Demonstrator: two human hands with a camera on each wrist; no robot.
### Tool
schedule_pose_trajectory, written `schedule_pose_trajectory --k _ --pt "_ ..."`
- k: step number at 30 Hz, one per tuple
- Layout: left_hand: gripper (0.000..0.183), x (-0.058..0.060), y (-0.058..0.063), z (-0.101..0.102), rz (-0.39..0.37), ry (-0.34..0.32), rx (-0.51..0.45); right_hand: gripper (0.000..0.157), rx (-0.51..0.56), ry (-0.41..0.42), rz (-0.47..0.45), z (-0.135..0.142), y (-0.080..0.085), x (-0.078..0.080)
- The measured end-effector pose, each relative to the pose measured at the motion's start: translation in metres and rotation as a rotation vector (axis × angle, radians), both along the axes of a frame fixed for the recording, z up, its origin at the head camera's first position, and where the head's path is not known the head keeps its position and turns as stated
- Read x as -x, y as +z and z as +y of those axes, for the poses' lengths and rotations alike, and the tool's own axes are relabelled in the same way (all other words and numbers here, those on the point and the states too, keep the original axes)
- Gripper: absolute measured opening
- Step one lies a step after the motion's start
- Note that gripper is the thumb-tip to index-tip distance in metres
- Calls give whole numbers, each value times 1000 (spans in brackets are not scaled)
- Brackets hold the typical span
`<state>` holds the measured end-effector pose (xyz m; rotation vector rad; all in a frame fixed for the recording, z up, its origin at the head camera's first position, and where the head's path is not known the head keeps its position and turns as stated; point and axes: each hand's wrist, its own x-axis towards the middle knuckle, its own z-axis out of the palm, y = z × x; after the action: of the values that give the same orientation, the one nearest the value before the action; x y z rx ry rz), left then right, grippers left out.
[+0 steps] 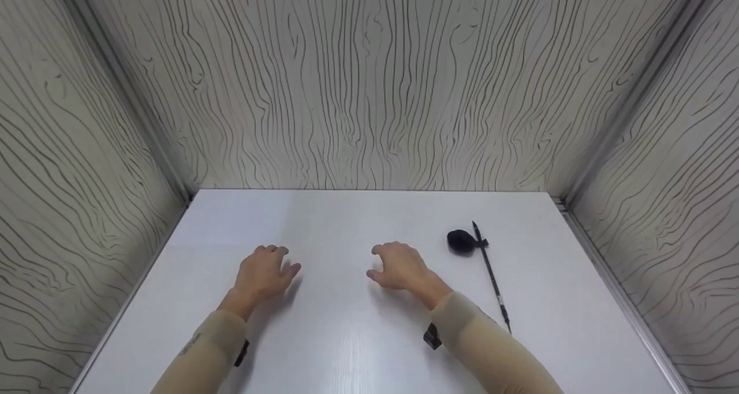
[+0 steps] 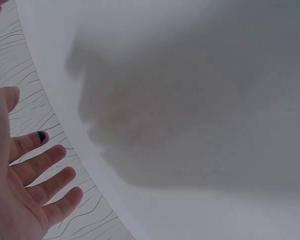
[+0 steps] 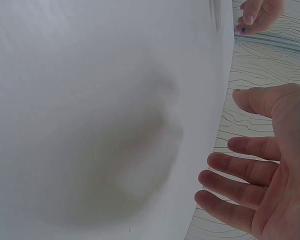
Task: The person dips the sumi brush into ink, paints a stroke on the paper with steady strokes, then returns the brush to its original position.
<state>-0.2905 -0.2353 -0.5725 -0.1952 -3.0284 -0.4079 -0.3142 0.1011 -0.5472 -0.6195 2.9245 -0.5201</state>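
The left hand [image 1: 262, 272] and right hand [image 1: 401, 265] hung above the table [image 1: 335, 330], fingers loose, empty. The brush [image 1: 489, 268] crossed the black piece [image 1: 461, 242], perhaps propped against rolling.

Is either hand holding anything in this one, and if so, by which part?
Nothing is held: the left hand and right hand are both empty; the thin dark stick and round black object on the white table lie untouched.

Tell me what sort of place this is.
Probably a booth for tabletop work: a white table, wood-patterned walls on three sides and metallic strips along the corners between them.
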Motion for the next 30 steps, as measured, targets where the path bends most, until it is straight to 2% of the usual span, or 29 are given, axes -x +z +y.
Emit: schedule_pose_trajectory --k 5,16,22,30 --pt "55 4 -1 -10 3 3 14 55 -12 36 19 -13 4 1" --pt "58 14 0 -27 -4 -1 24 58 -40 73 -1 -48 5 2" --pt "60 17 -5 -39 -13 -6 9 58 -107 113 24 -63 3 3" --pt "71 20 -6 -56 -19 -3 9 66 -150 162 20 -81 1 3"
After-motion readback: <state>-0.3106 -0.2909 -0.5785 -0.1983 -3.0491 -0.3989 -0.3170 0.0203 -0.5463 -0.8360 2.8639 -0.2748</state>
